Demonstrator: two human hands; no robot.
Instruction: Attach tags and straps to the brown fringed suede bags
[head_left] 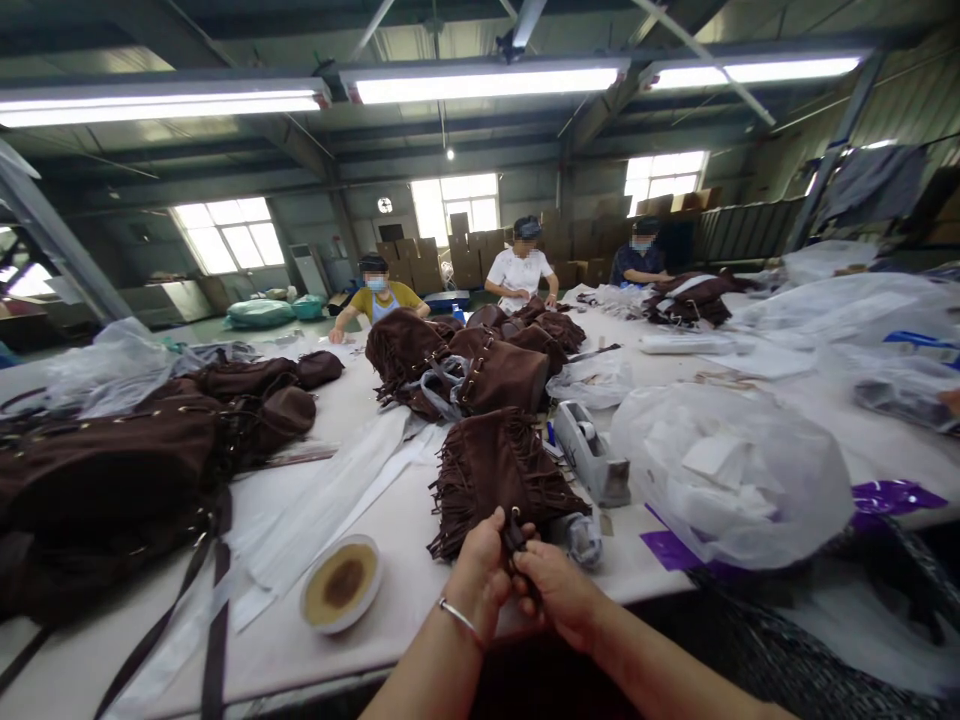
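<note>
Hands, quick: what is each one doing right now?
Left hand: closed on the dark strap of the fringed bag.
Right hand: closed on the same strap.

The single head-worn camera is looking forward and slightly down from the near edge of the long white table (360, 620), sitting close above the left hand (480, 570) and right hand (559, 590) at the bottom centre. It is facing along the table toward the far windows (225, 235), taking in the ceiling lights (484, 82) at the top. There being only one view, nothing is overlapping with another.
</note>
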